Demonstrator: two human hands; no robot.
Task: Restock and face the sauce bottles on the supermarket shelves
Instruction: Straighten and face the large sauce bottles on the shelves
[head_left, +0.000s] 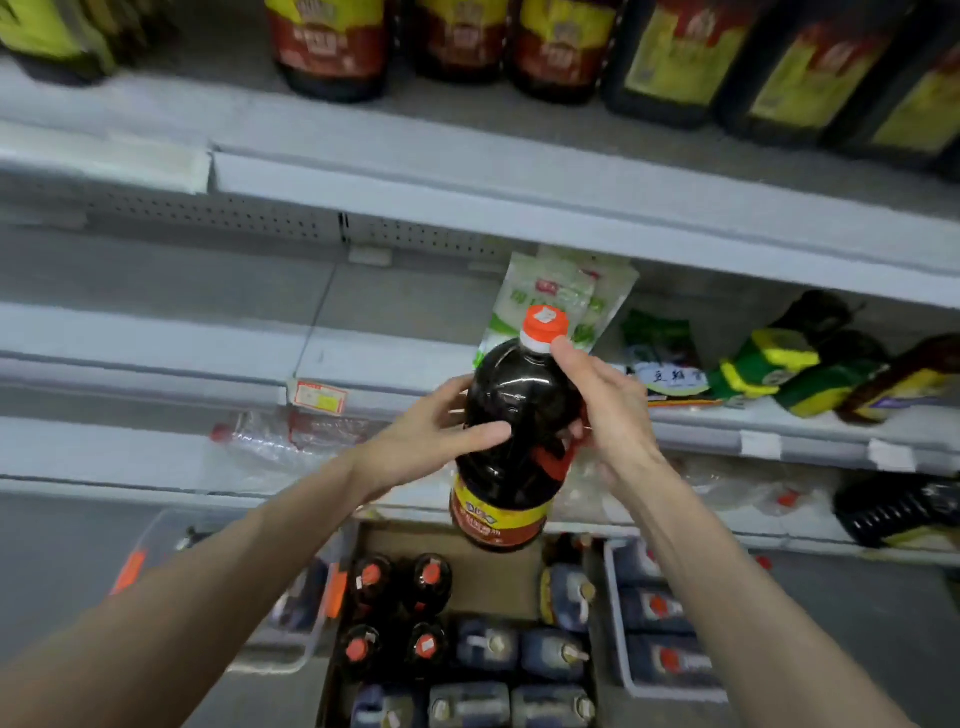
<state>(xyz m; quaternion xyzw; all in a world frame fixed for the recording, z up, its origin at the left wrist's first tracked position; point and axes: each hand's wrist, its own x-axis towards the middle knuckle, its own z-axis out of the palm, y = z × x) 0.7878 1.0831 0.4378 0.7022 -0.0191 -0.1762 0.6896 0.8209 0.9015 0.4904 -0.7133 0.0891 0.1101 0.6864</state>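
Two pouches, perhaps, behind held bottle

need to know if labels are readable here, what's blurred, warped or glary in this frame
Head view: top-shelf bottles are smeared, labels unreadable; head view: shelf edge bows from wide-angle distortion; head view: highlights streak the sauce bottle, whose orange cap looks fairly sharp.
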